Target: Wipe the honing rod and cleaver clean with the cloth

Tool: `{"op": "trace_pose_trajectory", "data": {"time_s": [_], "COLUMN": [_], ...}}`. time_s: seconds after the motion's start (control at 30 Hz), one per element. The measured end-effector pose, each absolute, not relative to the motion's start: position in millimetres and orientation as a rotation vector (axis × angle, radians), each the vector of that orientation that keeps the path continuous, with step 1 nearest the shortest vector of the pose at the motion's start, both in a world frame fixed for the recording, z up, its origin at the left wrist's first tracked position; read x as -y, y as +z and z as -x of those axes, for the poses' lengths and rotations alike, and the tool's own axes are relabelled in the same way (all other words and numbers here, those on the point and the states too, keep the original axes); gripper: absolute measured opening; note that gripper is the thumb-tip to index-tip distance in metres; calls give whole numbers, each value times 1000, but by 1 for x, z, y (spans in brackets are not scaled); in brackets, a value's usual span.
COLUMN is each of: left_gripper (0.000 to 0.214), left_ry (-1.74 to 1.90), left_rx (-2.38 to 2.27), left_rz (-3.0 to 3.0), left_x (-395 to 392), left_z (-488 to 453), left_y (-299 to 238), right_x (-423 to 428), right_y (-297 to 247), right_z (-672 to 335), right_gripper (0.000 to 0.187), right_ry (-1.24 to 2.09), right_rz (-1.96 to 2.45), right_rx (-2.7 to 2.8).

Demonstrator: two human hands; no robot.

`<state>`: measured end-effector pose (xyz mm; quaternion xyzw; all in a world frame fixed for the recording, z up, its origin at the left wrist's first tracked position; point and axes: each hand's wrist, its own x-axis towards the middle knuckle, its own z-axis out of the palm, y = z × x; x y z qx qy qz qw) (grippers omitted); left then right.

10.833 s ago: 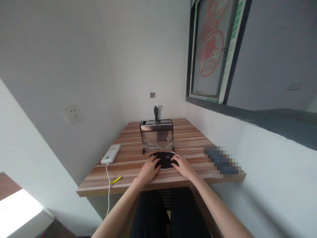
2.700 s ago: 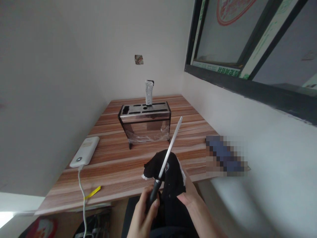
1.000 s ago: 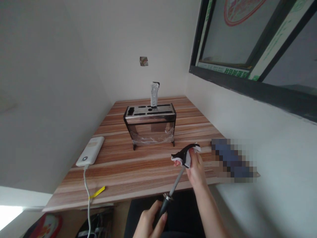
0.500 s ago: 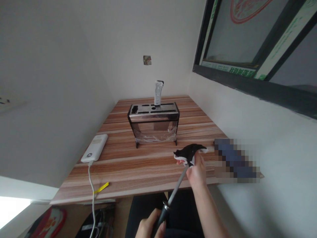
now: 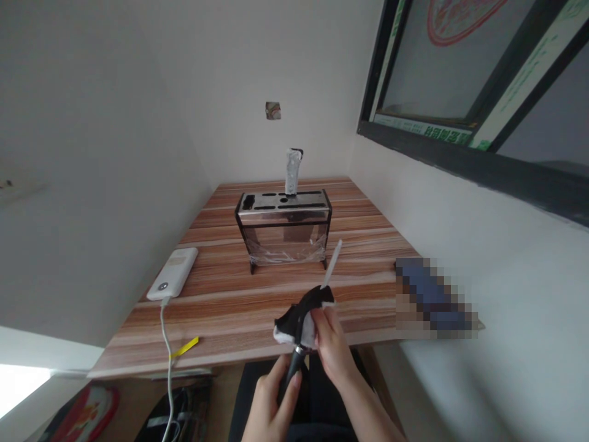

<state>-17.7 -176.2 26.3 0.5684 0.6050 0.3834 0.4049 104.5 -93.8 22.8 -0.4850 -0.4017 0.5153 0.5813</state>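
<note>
Dim, greyish light; the lower left edge burns out white. Soft shadow dulls the right wall (image 5: 464,383) below the desk (image 5: 221,307). Wide-angle stretch pulls the edges; coarse pixels (image 5: 432,298) mask part of the desk's right side.

Cloth (image 5: 315,299) on rod (image 5: 333,264) before the knife block (image 5: 285,216) (power bank (image 5: 173,273) left), wall (image 5: 230,80) behind.

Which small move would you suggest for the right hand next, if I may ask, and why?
I would probably slide the right hand and its cloth along the rod toward the tip: the left hand grips the handle, the cloth covers the stretch nearest it, and the far end is bare.
</note>
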Motion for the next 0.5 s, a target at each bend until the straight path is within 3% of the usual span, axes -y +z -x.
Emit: {"op": "trace_pose_trajectory", "data": {"time_s": [0.2, 0.5], "left_gripper": [48, 48], "left_ry": [1065, 1019], "left_rx": [-1631, -1597], "left_rz": [-1409, -1406], "left_x": [170, 171], "left_z": [21, 19], "left_y": [21, 18], "right_x": [105, 102], "right_y": [41, 44], "right_z": [-99, -100], "right_gripper": [41, 27], "right_ry": [1470, 1653], "right_rz": [995, 802], "right_rx": [1144, 1030]}}
